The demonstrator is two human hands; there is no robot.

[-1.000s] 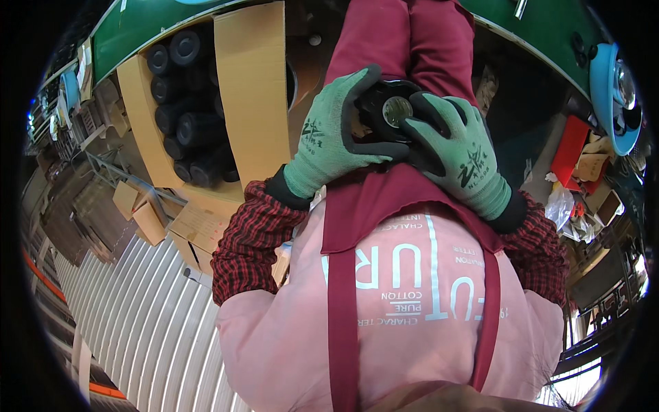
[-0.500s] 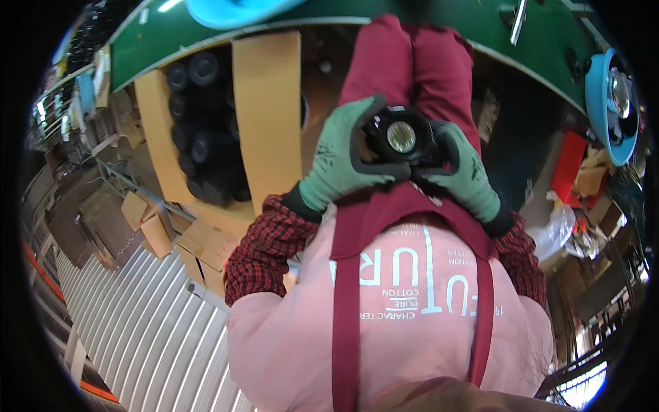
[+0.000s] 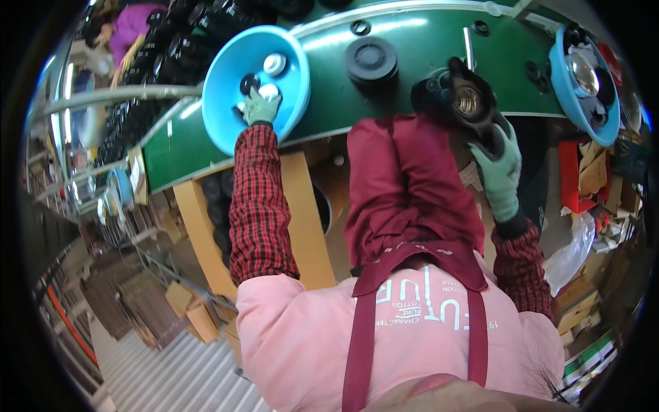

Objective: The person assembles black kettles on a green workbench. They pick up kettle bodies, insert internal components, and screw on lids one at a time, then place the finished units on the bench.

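My left hand (image 3: 263, 108), in a green glove with dark fingertips, reaches into a light-blue basin (image 3: 216, 127) on the workbench. Its fingertips are among small parts there, beside a round black part (image 3: 250, 84) and a white part (image 3: 268, 92). Whether they grip one is too small to tell. Another white round part (image 3: 274, 64) lies farther back in the basin. At the bench's front edge, my gloved right hand (image 3: 500, 165) holds a round black housing (image 3: 449, 96) by its near right side. A ribbed, shiny metallic center shows in the housing's opening.
A black disc-shaped part (image 3: 371, 60) and a black ring (image 3: 360, 27) lie on the green bench (image 3: 425, 41). A second blue basin (image 3: 559, 89) with parts stands at the right end. Below are an open cardboard box (image 3: 302, 220) and a red box (image 3: 571, 175). Another person (image 3: 130, 31) is at the far left.
Both hands held the black housing over my lap. My left hand has let go and moved forward left into the basin; my right has carried the housing forward to the bench edge. The view has shifted.
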